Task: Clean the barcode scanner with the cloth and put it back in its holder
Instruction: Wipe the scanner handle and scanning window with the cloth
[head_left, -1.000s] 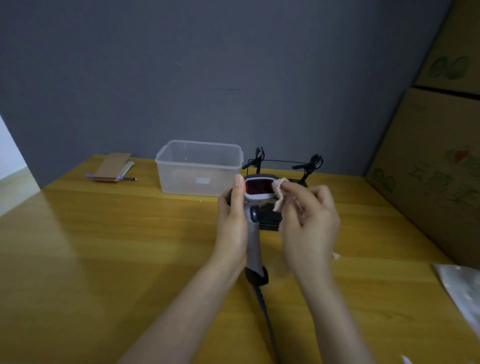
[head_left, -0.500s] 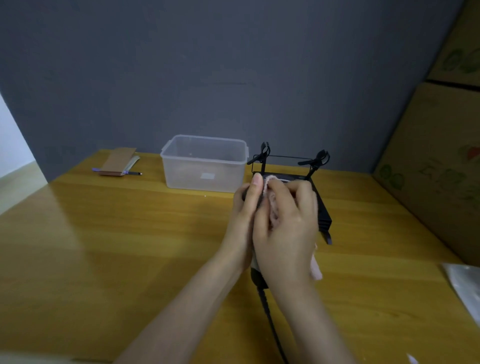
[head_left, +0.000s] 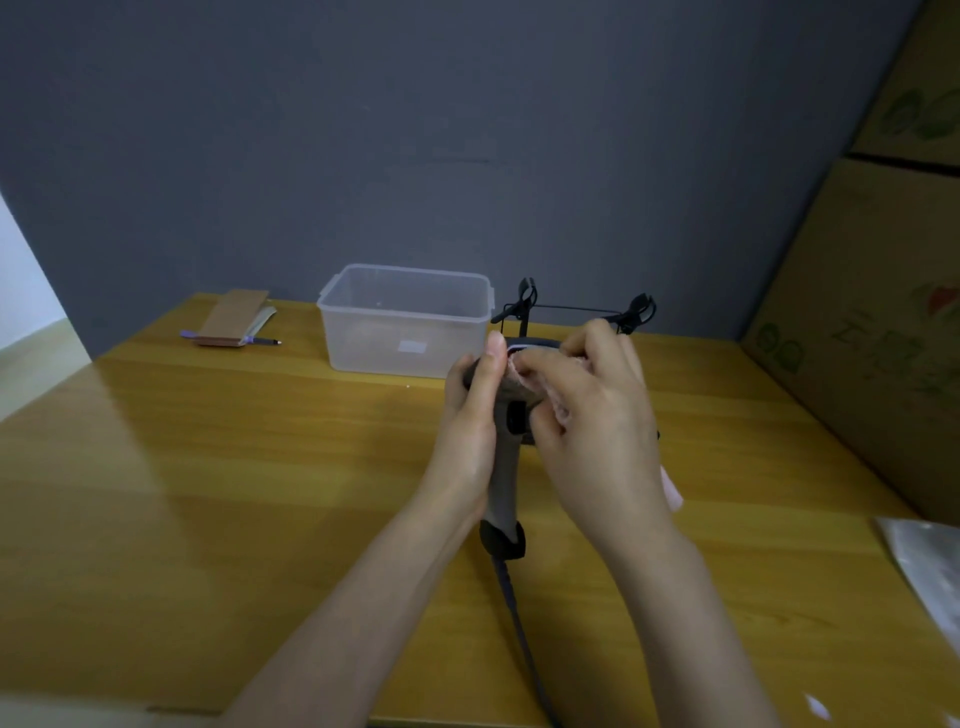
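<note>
My left hand (head_left: 474, 415) grips the grey handle of the barcode scanner (head_left: 506, 467), which stands upright above the table with its black cable (head_left: 519, 623) trailing toward me. My right hand (head_left: 592, 415) presses a pale pink cloth (head_left: 545, 395) against the scanner's head, hiding most of the head. A tail of the cloth hangs out below my right wrist. The black wire holder (head_left: 571, 309) stands just behind my hands, mostly hidden by them.
A clear plastic box (head_left: 405, 317) stands at the back, left of the holder. A brown notebook (head_left: 234, 322) with a pen lies at the back left. Cardboard boxes (head_left: 872, 312) wall off the right side. A shiny plastic bag (head_left: 930, 566) lies at the right edge of the wooden table (head_left: 208, 493).
My right hand went from dabbing the scanner's window with a cloth corner to covering the whole head with the cloth, then shifted a little right. My left hand kept its grip.
</note>
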